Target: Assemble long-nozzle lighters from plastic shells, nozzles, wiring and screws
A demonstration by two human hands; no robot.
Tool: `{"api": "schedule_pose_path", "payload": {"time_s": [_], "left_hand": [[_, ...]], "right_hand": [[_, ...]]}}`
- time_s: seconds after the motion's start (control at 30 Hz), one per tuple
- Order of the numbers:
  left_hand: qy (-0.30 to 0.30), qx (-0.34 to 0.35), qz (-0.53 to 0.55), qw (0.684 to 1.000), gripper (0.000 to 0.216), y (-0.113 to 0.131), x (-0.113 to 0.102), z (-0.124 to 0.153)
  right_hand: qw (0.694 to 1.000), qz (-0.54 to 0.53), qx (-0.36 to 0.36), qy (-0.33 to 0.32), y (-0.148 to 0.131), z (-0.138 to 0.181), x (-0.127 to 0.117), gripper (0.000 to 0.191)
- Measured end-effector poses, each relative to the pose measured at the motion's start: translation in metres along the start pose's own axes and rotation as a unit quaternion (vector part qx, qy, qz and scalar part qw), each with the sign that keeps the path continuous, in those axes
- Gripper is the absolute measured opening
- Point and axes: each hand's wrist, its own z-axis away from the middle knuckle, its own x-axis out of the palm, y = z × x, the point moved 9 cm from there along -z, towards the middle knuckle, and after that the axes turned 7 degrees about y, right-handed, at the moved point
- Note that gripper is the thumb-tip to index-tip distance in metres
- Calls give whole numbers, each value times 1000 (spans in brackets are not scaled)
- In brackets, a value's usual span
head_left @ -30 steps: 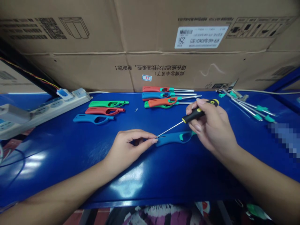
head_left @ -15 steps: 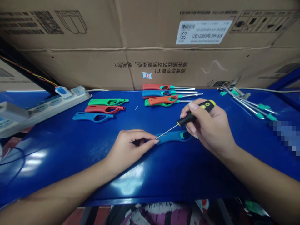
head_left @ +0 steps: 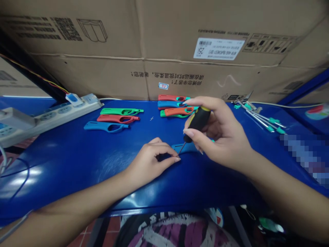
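A blue lighter handle (head_left: 187, 147) lies on the blue table (head_left: 77, 161), mostly hidden behind my hands. My right hand (head_left: 218, 137) is closed around a black and yellow screwdriver (head_left: 196, 122), held nearly upright with its thin tip down at the handle's left end. My left hand (head_left: 154, 161) rests on the table with thumb and forefinger pinched together at that same end, right beside the screwdriver tip. What the pinch holds is too small to see.
Green, red and blue lighter shells (head_left: 113, 119) lie at the left. Several assembled lighters (head_left: 177, 104) sit by the cardboard boxes (head_left: 164, 51) at the back. Metal rods with teal ends (head_left: 264, 118) lie at the right. A white power strip (head_left: 48, 115) runs along the left edge.
My right hand has lifted and swung the screwdriver from a low slant to nearly upright, and moved left. The left hand kept its pinch at the handle's end.
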Motion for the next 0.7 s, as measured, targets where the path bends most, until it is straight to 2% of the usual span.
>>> {"api": "schedule_pose_path", "payload": {"time_s": [0.13, 0.23, 0.37, 0.6, 0.7], "left_hand": [[26, 15, 21, 999, 4, 1, -3, 1], [24, 19, 29, 999, 4, -1, -3, 1], [15, 43, 13, 999, 3, 1, -2, 0], [-16, 110, -39, 993, 3, 12, 1, 1], [-2, 111, -39, 993, 16, 12, -2, 0]], "right_hand": [[997, 54, -60, -19, -14, -4, 14, 51], [995, 65, -65, -33, -15, -2, 22, 57], [998, 23, -51, -2, -5, 4, 20, 67], [997, -33, -51, 38, 12, 10, 16, 64], [995, -32, -69, 72, 10, 8, 10, 61]]}}
